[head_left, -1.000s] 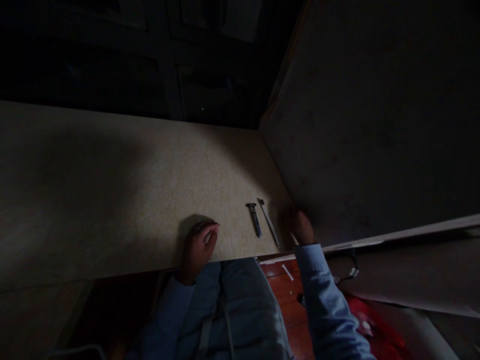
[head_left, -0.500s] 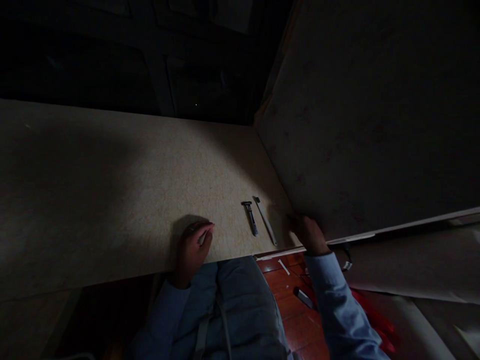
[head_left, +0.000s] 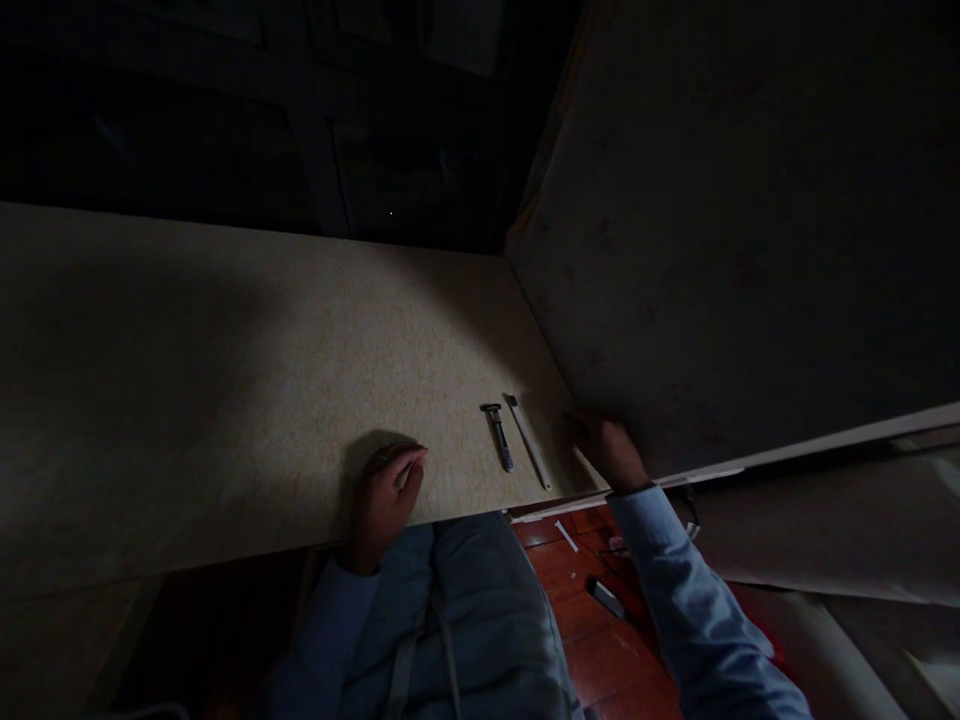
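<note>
Hands sit well apart on my feed: the left hand (head_left: 384, 510) curls loosely at the front edge of the table (head_left: 315, 330), a narrow gap between thumb and fingers, nothing showing in it. On the right hand (head_left: 611, 450), beside the dark wall (head_left: 750, 260), fingers fade into shadow; I can't tell whether they grip anything. Between them lie a toothbrush (head_left: 529, 441), nearer the right, and, just beside it, a razor (head_left: 502, 441). I'd judge either handle best pinched mid-length from above, sparing its neighbour.
</note>
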